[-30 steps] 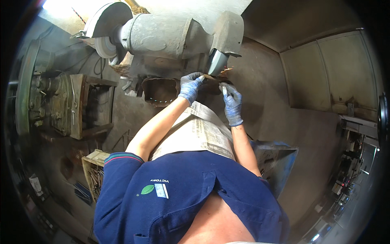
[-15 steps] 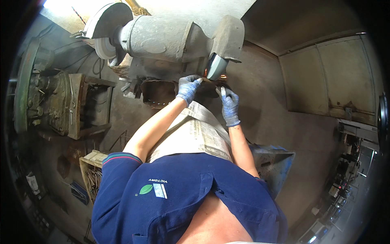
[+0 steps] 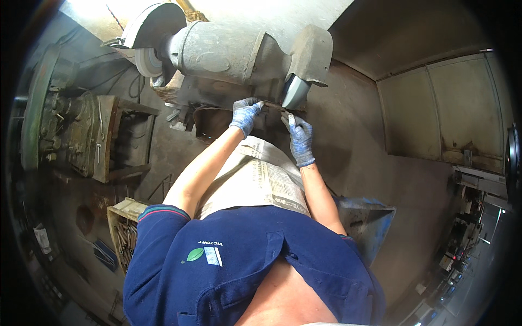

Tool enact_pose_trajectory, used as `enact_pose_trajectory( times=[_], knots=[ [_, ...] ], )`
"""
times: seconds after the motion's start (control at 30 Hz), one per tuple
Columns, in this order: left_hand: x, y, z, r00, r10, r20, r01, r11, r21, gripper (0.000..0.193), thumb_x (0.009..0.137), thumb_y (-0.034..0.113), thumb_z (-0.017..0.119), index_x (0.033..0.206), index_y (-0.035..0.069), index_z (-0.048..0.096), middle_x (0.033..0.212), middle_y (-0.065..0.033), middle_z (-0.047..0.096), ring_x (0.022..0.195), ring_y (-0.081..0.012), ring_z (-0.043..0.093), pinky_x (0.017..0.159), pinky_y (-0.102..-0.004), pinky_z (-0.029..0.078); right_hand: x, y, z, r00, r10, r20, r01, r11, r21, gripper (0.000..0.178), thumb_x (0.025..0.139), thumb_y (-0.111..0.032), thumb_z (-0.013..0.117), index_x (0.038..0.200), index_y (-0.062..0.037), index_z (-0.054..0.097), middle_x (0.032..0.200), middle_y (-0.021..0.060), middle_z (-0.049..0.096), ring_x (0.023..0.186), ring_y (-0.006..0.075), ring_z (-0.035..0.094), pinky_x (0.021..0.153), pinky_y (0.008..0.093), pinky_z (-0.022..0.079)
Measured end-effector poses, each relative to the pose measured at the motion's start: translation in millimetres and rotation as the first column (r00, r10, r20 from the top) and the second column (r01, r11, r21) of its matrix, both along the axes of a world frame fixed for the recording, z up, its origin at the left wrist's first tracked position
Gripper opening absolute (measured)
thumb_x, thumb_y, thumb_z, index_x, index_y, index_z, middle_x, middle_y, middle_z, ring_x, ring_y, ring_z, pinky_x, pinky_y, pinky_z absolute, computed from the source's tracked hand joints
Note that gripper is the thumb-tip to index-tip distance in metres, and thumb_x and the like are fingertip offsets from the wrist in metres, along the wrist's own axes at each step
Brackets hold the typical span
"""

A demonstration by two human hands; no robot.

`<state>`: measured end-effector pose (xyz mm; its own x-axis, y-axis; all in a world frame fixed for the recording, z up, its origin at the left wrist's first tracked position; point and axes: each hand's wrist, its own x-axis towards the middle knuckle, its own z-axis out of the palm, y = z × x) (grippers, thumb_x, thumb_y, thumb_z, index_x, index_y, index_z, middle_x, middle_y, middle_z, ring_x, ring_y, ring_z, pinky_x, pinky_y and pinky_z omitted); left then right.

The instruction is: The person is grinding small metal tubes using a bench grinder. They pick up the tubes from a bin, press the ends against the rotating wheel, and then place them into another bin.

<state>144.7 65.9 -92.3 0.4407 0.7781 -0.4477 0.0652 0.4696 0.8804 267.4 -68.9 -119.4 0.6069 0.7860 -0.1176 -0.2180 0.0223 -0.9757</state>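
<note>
Head cam, the only feed I'm getting: my L grip (image 3: 246,116), in a blue-grey glove, is pinching one end of a thin piece (image 3: 273,106) btwn thumb and finger. My R grip (image 3: 301,140), same kind of glove, is pinching near the other end, as far as I can make out w/ the tips this small. So the piece is sitting btwn the two grips, just R of the L fingertips; its exact shape I'm not making out.

Vs. half a sec ago, sparks are no longer showing at the grinding wheel (image 3: 295,93), and both grips are standing a bit further L relative to it. The wheel is now jutting from its guard (image 3: 312,51) just beyond the R fingertips, and the piece is looking clear of it, tho depth is hard to judge. I'm reading that as a break in the grinding contact, prob. a pause; whether the edge is done, I'm not able to tell.

Long axis is running crosswise, L to R, approx. along the motor housing (image 3: 220,54) that's lying beyond both grips. The R end is pointing to the wheel side and dipping slightly toward my body; the L end is disappearing into the L grip.

Nearer me, printed paper (image 3: 261,174) is covering the lap below both grips. A crate of rods (image 3: 126,209) is standing behind the L grip, and a blue-edged bin (image 3: 365,217) behind the R grip.
</note>
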Motion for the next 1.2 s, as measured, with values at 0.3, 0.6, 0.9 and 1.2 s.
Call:
enact_pose_trajectory(
  times=[0.3,0.6,0.9,1.2],
  knots=[
    [-45,-19,8,0.929,-0.077,0.362,0.088,0.996,-0.012,0.017,0.083,0.003,0.064,0.098,-0.002,0.064,0.085,-0.0037,0.065,0.074,-0.0073,0.057,0.071,-0.0204,0.047,-24,-31,40,0.832,-0.018,0.554,-0.088,0.982,0.165,0.029,0.082,-0.006,0.063,0.111,-0.0011,0.062,0.114,0.0151,0.060,0.106,0.0251,0.058,0.092,0.0325,0.045],
    [-78,-44,65,0.897,-0.276,0.344,0.261,0.961,0.091,0.020,0.083,0.014,0.067,0.096,-0.001,0.065,0.083,-0.0016,0.064,0.073,-0.0059,0.055,0.068,-0.0206,0.045,-40,-77,115,0.641,-0.017,0.768,-0.161,0.975,0.156,0.047,0.079,-0.032,0.067,0.110,0.0028,0.062,0.114,0.0212,0.057,0.109,0.0313,0.055,0.095,0.0391,0.042],
    [-58,-44,84,0.922,-0.274,0.272,0.240,0.959,0.152,0.016,0.085,0.017,0.064,0.084,0.001,0.061,0.072,0.0003,0.058,0.065,-0.0053,0.052,0.059,-0.0191,0.044,-42,-75,125,0.614,-0.005,0.789,-0.168,0.976,0.137,0.044,0.078,-0.030,0.069,0.107,0.0027,0.062,0.114,0.0210,0.057,0.108,0.0320,0.056,0.093,0.0371,0.043],
    [-43,-38,48,0.931,-0.281,0.233,0.233,0.949,0.215,0.013,0.083,0.006,0.064,0.094,0.000,0.064,0.079,-0.0005,0.064,0.070,-0.0046,0.055,0.063,-0.0209,0.047,-31,-66,79,0.769,-0.021,0.639,-0.018,0.998,0.055,0.026,0.083,-0.001,0.055,0.108,0.0010,0.064,0.120,0.0149,0.056,0.112,0.0248,0.054,0.096,0.0355,0.042]
  ],
)
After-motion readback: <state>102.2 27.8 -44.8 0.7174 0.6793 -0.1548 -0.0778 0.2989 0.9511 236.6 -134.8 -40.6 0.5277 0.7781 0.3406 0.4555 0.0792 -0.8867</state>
